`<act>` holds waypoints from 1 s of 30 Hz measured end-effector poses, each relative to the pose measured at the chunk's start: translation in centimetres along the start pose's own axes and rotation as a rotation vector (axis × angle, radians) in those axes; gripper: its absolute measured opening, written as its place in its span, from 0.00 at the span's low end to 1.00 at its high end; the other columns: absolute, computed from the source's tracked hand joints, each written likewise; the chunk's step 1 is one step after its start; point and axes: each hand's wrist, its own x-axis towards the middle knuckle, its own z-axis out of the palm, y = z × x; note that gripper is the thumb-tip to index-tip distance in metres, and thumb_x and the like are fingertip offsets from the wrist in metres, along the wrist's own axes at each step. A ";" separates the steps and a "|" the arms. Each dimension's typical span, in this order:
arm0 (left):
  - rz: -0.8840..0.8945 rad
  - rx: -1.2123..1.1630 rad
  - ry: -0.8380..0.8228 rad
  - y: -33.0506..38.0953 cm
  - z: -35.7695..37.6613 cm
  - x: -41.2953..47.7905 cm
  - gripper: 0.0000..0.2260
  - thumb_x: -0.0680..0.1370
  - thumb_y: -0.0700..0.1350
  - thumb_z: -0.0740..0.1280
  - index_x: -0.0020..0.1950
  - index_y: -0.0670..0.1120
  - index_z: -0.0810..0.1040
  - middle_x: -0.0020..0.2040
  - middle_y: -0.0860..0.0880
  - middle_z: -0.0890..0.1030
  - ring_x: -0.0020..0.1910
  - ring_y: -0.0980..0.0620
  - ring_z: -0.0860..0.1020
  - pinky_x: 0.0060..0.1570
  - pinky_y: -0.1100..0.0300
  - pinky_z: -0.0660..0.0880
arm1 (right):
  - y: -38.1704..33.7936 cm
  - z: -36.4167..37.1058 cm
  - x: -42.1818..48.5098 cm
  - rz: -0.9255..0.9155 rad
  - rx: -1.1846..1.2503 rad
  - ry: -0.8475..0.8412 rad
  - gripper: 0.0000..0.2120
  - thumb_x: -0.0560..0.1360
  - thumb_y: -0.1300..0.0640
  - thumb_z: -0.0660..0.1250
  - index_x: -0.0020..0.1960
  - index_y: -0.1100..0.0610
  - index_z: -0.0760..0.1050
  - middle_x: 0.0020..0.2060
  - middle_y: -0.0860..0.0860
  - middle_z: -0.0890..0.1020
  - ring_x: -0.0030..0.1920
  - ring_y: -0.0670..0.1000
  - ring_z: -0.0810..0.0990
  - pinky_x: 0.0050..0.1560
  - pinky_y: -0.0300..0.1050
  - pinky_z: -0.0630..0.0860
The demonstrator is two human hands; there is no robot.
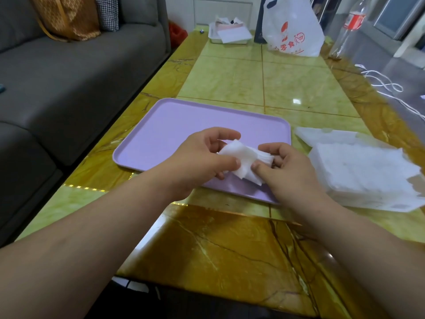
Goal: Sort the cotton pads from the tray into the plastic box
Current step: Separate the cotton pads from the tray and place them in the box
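A lilac tray lies on the table in front of me, its visible surface bare. Over its near right part both hands hold a small stack of white square cotton pads. My left hand pinches the stack's left side between thumb and fingers. My right hand grips its right side, thumb on top. To the right of the tray sits the clear plastic box, filled with white pads, its lid lying behind it.
The yellow-green marble table stretches ahead. At its far end stand a white plastic bag, a small white tray of papers and a clear bottle. A grey sofa runs along the left. White cable lies at right.
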 end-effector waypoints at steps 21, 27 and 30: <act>0.059 0.264 0.088 -0.9 1.2 0.8 0.07 0.72 0.41 0.79 0.45 0.42 0.83 0.43 0.41 0.85 0.36 0.55 0.77 0.39 0.59 0.75 | -0.2 -0.2 0.1 -0.004 0.220 -0.113 0.14 0.76 0.66 0.70 0.58 0.54 0.83 0.46 0.53 0.89 0.52 0.55 0.87 0.60 0.63 0.81; 0.129 0.377 0.166 -1.1 1.1 1.1 0.07 0.69 0.42 0.78 0.42 0.44 0.80 0.33 0.52 0.79 0.28 0.60 0.72 0.31 0.66 0.70 | -0.7 -0.2 -0.6 -0.060 0.270 -0.198 0.26 0.66 0.58 0.82 0.63 0.53 0.80 0.52 0.54 0.87 0.54 0.54 0.87 0.57 0.49 0.83; 0.157 0.537 0.144 -0.9 0.4 1.2 0.10 0.68 0.45 0.80 0.43 0.49 0.80 0.36 0.54 0.82 0.29 0.62 0.73 0.34 0.67 0.72 | -0.2 0.2 -0.4 -0.103 0.103 -0.060 0.16 0.72 0.63 0.78 0.57 0.51 0.82 0.51 0.49 0.87 0.49 0.44 0.86 0.49 0.39 0.81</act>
